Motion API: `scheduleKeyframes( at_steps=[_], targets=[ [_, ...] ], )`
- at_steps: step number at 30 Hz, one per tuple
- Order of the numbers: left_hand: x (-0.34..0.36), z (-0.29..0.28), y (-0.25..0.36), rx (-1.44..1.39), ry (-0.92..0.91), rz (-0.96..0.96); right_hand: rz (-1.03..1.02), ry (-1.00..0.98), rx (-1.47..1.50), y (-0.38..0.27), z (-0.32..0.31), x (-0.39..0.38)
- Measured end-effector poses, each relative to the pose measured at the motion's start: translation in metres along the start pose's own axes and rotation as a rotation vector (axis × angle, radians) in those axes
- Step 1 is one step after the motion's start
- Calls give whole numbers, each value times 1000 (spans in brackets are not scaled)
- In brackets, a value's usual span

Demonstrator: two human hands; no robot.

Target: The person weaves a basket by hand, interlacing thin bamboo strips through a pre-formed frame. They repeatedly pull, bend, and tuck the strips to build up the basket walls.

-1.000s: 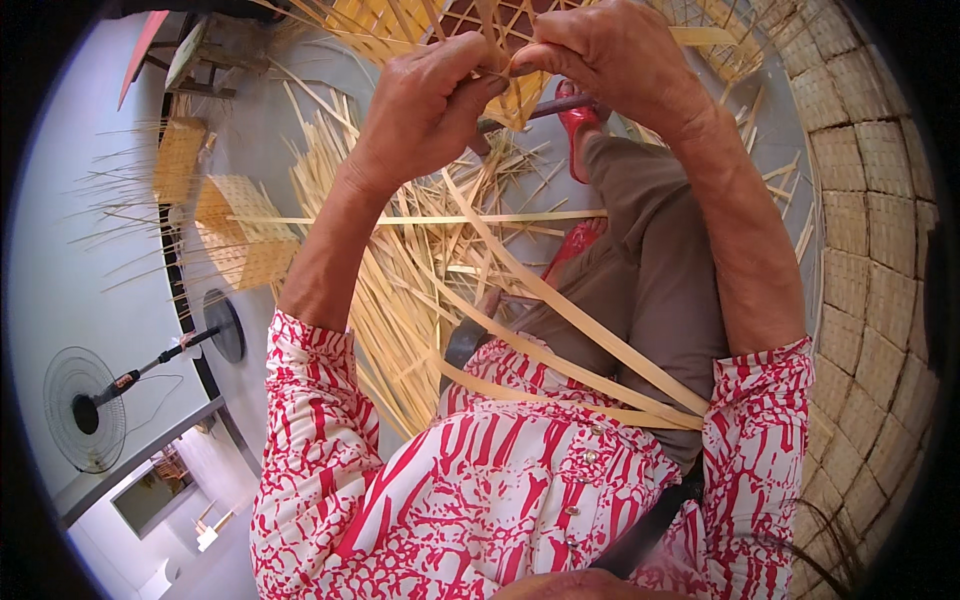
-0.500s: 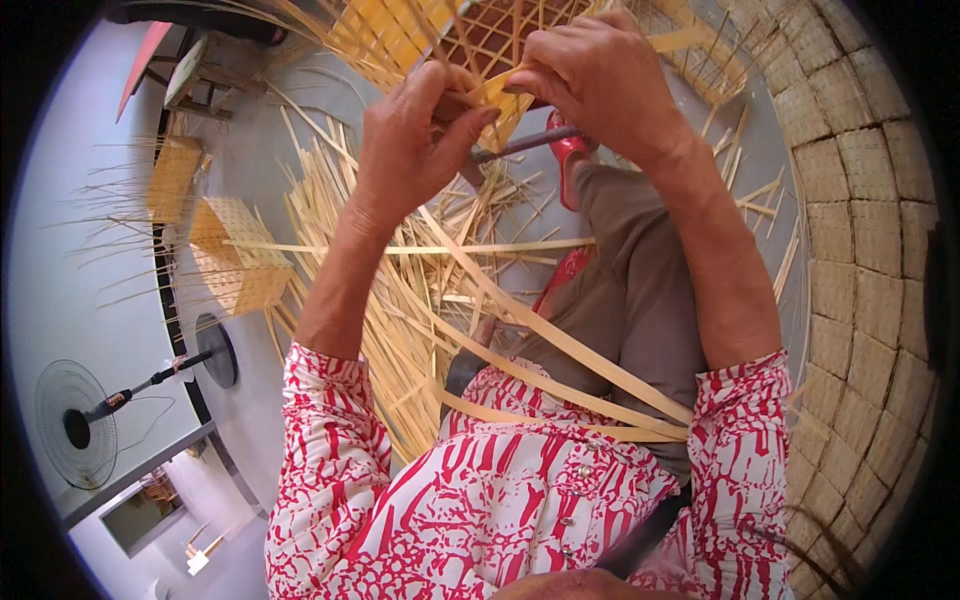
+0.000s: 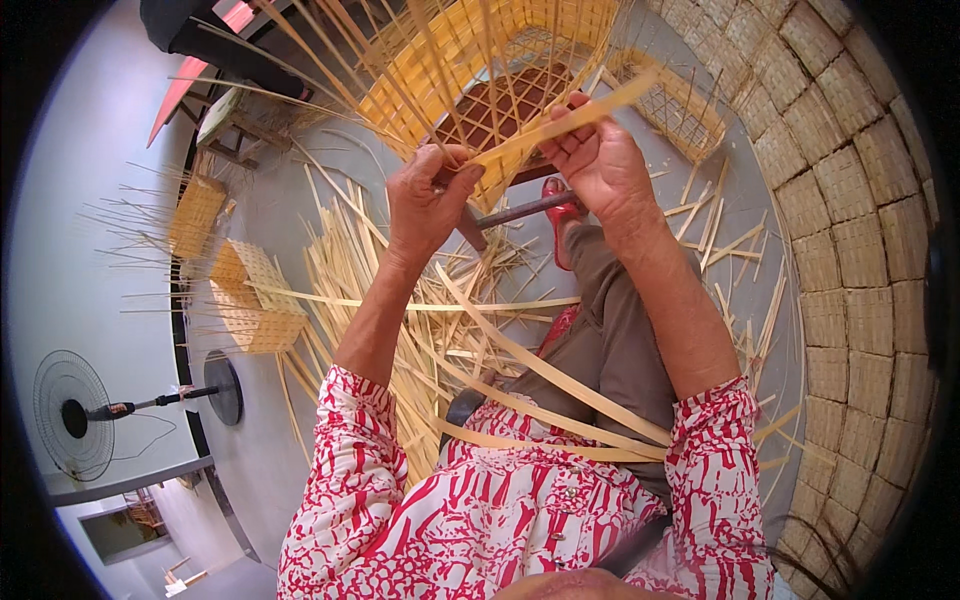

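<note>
A large half-woven basket [image 3: 385, 95] of yellow strips stands before me, with long upright stakes and an open lattice bottom. A flat yellow bamboo strip [image 3: 520, 142] slants across its near edge. My left hand [image 3: 425, 200] is closed, pinching the strip's lower end against the basket's near corner. Along the strip, my right hand [image 3: 605, 165] has its palm turned up and its fingers curled around it; the free end sticks out beyond. Several loose strips [image 3: 560, 380] lie across my lap. A dark bar [image 3: 530, 207] runs below the basket.
A heap of cut strips [image 3: 350, 270] covers the floor at left. Smaller unfinished baskets [image 3: 255, 300] stand past it, near a standing fan [image 3: 75, 412]. Another small basket [image 3: 680, 120] lies at far right. Stacked woven panels [image 3: 850, 240] line the right side. A person's dark-clothed leg [image 3: 235, 50] shows at far left.
My right hand has opened from a tight pinch near the left hand and turned palm up, farther along the strip. The strip now extends up to the right. The view has tilted, showing more basket.
</note>
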State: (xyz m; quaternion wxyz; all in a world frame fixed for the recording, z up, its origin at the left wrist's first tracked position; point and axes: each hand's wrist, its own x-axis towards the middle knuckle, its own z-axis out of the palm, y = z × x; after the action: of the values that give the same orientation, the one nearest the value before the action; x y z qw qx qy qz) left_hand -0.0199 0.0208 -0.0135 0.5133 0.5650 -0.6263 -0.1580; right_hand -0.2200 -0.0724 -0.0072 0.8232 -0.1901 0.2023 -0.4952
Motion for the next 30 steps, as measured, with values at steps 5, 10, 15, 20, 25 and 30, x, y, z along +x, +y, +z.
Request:
scheduleKeyframes(
  at_steps=[5,10,15,20,25,30],
  targets=[
    [2,5,-6,-30,-17,24,139,-276,-282,-7,18,-6],
    [12,11,0,-27,26,87,-219,-544,-789,-5,39,-18],
    [11,13,-1,-40,53,41,-408,-277,-785,6,26,-14],
    [10,17,-3,-16,117,57,-498,-88,-797,7,42,-16],
    [11,19,0,-11,123,73,-517,-123,-842,-2,27,-7],
    [12,21,-4,-22,168,45,-258,152,-269,-9,18,-2]
  ],
)
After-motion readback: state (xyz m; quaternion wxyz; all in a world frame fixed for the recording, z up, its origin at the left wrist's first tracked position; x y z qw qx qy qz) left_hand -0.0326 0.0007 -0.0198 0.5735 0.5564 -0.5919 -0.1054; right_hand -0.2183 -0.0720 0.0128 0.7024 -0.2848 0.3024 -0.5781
